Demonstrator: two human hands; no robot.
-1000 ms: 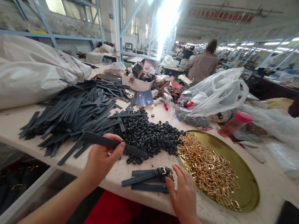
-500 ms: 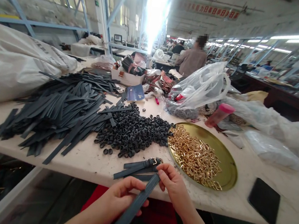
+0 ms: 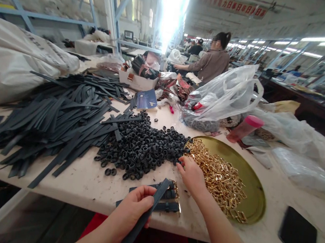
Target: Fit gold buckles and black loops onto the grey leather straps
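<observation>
The right hand [image 3: 193,177] has moved from the strap's tip to the strap loops [image 3: 145,146], at its 10 o'clock and nearer it; whether it grips one, I cannot tell. The left hand [image 3: 134,207] pinches the dark strap [image 3: 160,192], running 7 to 1 o'clock

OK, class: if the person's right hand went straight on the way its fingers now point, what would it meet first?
Most likely the near right end of the heap of small, dark, leather-like loops. The right hand points there, though depth is unclear and they may already touch.
</observation>
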